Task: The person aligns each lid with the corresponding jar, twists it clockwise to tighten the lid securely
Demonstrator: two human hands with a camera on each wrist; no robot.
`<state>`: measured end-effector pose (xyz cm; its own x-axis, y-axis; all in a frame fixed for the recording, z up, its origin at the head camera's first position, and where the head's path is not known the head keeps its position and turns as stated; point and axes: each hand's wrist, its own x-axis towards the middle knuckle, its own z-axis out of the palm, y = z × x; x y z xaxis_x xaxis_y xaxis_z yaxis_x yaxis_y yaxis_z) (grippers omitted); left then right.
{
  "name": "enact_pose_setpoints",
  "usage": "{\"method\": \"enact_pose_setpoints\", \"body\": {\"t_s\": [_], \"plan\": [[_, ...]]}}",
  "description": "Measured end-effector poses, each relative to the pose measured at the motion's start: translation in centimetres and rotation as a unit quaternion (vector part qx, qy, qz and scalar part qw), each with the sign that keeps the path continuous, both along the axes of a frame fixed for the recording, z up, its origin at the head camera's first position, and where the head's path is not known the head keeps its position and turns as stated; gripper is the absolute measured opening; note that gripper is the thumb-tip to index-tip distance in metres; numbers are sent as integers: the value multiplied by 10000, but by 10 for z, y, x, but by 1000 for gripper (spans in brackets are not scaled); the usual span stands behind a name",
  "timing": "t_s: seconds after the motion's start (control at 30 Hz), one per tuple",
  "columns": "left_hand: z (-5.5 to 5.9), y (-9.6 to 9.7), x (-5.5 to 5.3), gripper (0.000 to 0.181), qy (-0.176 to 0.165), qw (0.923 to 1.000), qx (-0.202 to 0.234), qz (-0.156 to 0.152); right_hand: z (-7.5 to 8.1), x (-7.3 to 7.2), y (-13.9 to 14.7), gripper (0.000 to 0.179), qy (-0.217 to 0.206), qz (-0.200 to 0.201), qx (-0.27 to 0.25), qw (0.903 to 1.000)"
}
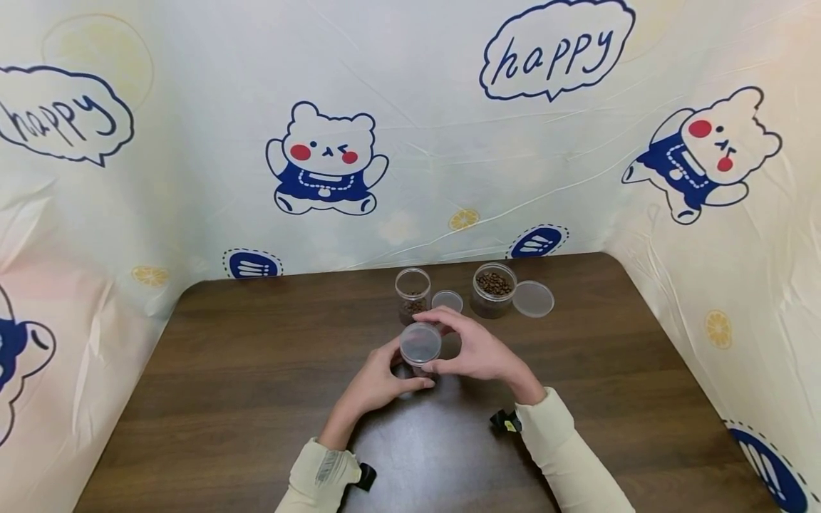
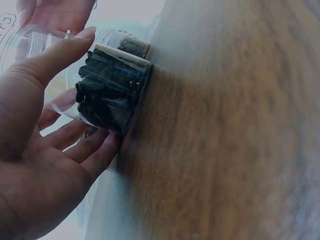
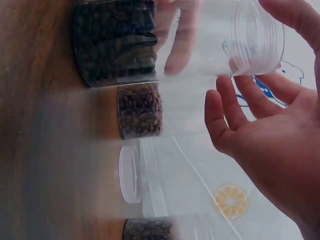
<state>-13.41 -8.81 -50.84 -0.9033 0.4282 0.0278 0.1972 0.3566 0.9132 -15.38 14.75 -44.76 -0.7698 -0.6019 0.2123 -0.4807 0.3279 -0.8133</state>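
Observation:
A clear jar (image 3: 200, 30) with dark beans in its lower part stands upright on the table, a translucent lid (image 1: 420, 343) on its mouth. My left hand (image 1: 378, 381) holds the jar's body between thumb and fingers; in the left wrist view its fingers (image 2: 102, 155) lie low around the side. At the top, my right hand (image 1: 477, 349) grips the lid's rim with thumb and fingers on opposite sides. Behind stands an uncovered tall jar (image 1: 413, 285) holding brown coffee beans. The right wrist view shows those beans (image 3: 140, 110) beyond the held jar.
A small round lid (image 1: 447, 302) lies flat between the tall jar and a wider uncovered jar (image 1: 494, 306) of coffee beans. To that jar's right lies a larger lid (image 1: 534, 299). The brown wooden table (image 1: 256, 370) ends at a printed curtain (image 1: 410, 142).

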Motion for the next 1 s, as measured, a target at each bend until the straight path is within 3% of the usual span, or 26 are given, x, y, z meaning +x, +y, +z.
{"method": "enact_pose_setpoints", "body": {"t_s": [0.17,0.43,0.73,1.0], "plan": [[1,-1,0,68,-81,10000,24,5,-3,1,-7,70,122,-229,-50,9996],[1,-1,0,68,-62,10000,-8,-67,-3,5,-14,67,202,-758,294,9965],[0,1,1,71,114,9999,-46,9,-1,3,-6,77,43,-212,361,9991],[1,3,1,67,125,9997,-136,139,-1,2,-7,71,172,-383,334,9986]]}}
